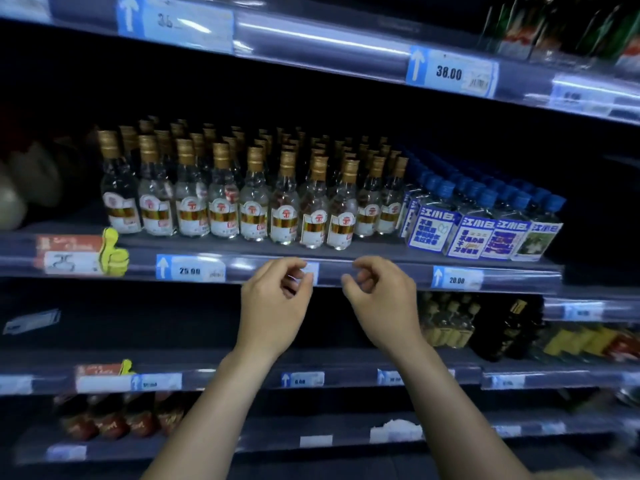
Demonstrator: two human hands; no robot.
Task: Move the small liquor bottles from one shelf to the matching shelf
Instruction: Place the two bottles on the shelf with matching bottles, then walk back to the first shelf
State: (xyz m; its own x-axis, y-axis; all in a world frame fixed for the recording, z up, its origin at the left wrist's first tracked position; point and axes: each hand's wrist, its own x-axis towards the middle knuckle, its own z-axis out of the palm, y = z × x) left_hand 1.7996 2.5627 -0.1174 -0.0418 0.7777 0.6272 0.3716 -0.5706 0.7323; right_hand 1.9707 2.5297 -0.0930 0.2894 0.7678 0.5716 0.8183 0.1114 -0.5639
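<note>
store shelf (346,263), small liquor bottles (254,206), both hands empty, half-curled

Readable on the shelf-edge price tags: "38.00" (449,73) at upper right, "25.00" (189,270) at centre left, "20.00" (456,280) at centre right, and "江小白" on the blue-capped bottles' labels (478,224) at right.

Gold-capped clear small bottles (254,199) upright, shelved

Dim, bluish light; shelf recesses above and below the hands (329,299) fall to black. Glare streaks the shelf rail (311,36) overhead. Edges bend and blur.
</note>
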